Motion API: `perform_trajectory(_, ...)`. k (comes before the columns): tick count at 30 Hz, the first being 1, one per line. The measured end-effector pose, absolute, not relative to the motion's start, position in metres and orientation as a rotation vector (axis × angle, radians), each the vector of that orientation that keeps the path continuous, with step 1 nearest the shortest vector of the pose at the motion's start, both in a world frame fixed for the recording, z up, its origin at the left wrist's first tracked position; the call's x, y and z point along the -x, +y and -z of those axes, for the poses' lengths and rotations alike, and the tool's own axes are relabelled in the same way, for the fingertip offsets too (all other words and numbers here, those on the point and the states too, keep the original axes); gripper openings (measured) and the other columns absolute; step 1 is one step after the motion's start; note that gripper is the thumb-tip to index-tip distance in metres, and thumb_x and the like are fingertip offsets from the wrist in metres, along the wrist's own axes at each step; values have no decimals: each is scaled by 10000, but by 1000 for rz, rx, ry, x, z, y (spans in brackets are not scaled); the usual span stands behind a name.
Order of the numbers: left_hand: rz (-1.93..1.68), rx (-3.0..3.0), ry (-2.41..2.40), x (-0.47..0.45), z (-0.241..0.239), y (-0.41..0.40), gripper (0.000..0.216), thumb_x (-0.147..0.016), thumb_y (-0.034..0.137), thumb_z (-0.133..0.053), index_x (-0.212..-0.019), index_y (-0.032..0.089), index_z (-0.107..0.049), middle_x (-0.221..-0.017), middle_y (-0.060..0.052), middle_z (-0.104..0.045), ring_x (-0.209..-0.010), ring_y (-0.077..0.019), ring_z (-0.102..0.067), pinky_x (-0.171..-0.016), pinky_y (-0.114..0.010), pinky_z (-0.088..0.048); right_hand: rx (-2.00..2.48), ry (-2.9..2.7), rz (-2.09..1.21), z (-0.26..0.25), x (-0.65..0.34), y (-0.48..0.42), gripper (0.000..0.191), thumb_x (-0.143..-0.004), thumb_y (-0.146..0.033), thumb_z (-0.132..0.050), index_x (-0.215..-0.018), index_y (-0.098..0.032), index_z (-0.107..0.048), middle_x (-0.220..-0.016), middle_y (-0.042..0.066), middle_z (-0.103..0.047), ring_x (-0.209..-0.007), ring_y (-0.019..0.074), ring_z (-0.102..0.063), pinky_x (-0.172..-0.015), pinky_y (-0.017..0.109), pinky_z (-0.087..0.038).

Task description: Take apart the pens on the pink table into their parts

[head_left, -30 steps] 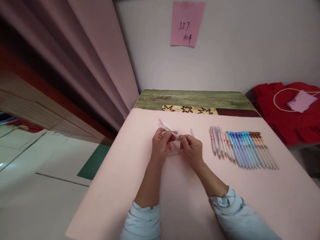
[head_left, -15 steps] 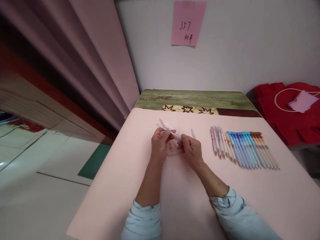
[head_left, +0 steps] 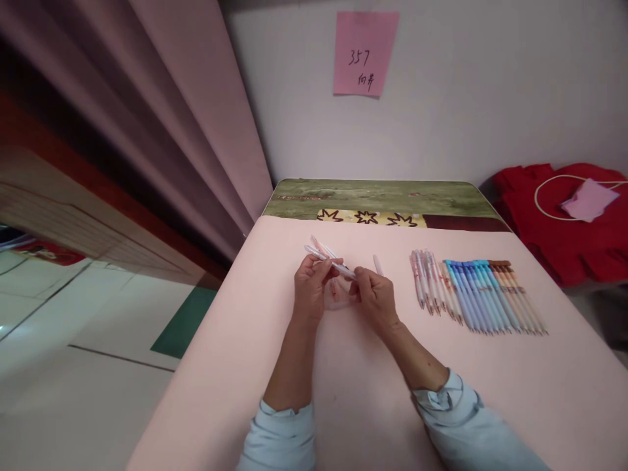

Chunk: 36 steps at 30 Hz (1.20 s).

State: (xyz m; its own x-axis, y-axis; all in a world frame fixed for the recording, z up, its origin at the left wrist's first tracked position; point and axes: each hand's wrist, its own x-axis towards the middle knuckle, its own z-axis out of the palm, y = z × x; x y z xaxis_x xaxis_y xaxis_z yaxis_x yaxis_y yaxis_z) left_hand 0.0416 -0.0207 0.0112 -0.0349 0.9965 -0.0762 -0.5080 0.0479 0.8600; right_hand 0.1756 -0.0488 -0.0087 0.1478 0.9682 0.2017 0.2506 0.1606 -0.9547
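My left hand (head_left: 310, 284) pinches a slim white pen (head_left: 343, 269) between thumb and fingers, its far end poking out up and to the left. The pen's other end is in the closed fingertips of my right hand (head_left: 375, 294). Whether it is one piece or parted under the fingers, I cannot tell. Behind and below the hands lie a pale pen with pinkish markings (head_left: 316, 243) and a clear item with red marks (head_left: 335, 299), partly hidden. A short white piece, perhaps a cap (head_left: 377, 264), rests just beyond my right hand.
To the right is a row of pens: white-and-red ones (head_left: 426, 281), blue ones (head_left: 478, 297) and brown-topped ones (head_left: 517, 297). A pink sheet (head_left: 235, 366) covers the table. Red cloth (head_left: 530, 216) lies past its right edge, a curtain (head_left: 196, 98) hangs at left.
The view has shifted slightly. Both hands stay on the pen in nearly the same place, with a little more of it showing between the fingers.
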Motion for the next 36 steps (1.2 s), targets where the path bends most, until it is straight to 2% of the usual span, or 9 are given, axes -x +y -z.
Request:
perform_trajectory(4, -1411, -712, 883, -40, -11, -21, 284, -728, 312, -771, -872, 156, -583, -851, -70, -745, -664, -116, -645, -721, -263, -491, 1291, -1319, -695, 4, -172, -50, 311, -781, -446, -704, -951, -208, -599, -653, -39, -606, -512, 106, -512, -501, 217, -404)
perform_trajectory(6, -1401, -715, 874, -40, -12, -21, 288, -724, 312, -775, -880, 159, -587, -861, -67, -744, -688, -126, -659, -738, -273, -497, 1285, -1353, -695, 2, -172, -50, 235, -833, -439, -647, -841, -209, -601, -629, -31, -603, -508, 105, -514, -504, 217, -396)
perform_trajectory(11, -1376, -722, 850, -40, -19, -21, 276, -717, 278, -783, -895, 155, -612, -844, -56, -740, -733, -133, -671, -755, -264, -502, 1325, -1402, -775, -2, -174, -50, 440, -970, -452, -410, -670, -207, -620, -534, -14, -590, -500, 110, -556, -542, 220, -408)
perform_trajectory(14, -1386, -734, 885, -40, -22, -19, 266, -719, 278, -783, -888, 153, -620, -859, -55, -739, -684, -116, -656, -701, -241, -500, 1353, -1382, -688, -4, -173, -49, 277, -849, -487, -605, -894, -216, -646, -620, -31, -617, -518, 111, -542, -525, 214, -401)
perform_trajectory(16, -1392, -727, 894, -40, -23, -18, 271, -705, 275, -794, -871, 155, -616, -851, -50, -737, -675, -114, -651, -685, -235, -501, 1342, -1387, -645, -5, -172, -48, 308, -774, -456, -691, -955, -218, -615, -645, -45, -616, -500, 101, -512, -508, 210, -391)
perform_trajectory(20, -1369, -718, 885, -40, -24, -16, 285, -695, 263, -799, -892, 161, -621, -858, -51, -736, -721, -137, -669, -724, -263, -519, 1325, -1422, -631, -7, -173, -47, 216, -867, -417, -588, -797, -215, -618, -597, -35, -607, -506, 99, -527, -523, 208, -387)
perform_trajectory(25, -1353, -759, 855, -40, -24, -15, 238, -723, 251, -772, -902, 151, -651, -853, -51, -732, -740, -135, -667, -769, -272, -525, 1364, -1484, -677, -10, -177, -46, 439, -981, -418, -388, -687, -214, -642, -539, -21, -612, -513, 105, -580, -557, 210, -400)
perform_trajectory(30, -1398, -787, 896, -42, -32, -19, 290, -684, 276, -808, -870, 154, -623, -817, -47, -731, -691, -132, -659, -693, -246, -514, 1396, -1471, -608, -25, -172, -52, 267, -796, -450, -677, -941, -228, -641, -684, -32, -676, -564, 117, -592, -568, 210, -418)
perform_trajectory(36, -1353, -833, 888, -47, -39, -49, 292, -676, 287, -815, -855, 157, -624, -810, -44, -725, -678, -126, -645, -682, -242, -508, 1357, -1440, -669, -38, -178, -88, 240, -872, -430, -604, -764, -216, -614, -618, -23, -657, -520, 106, -568, -539, 203, -405)
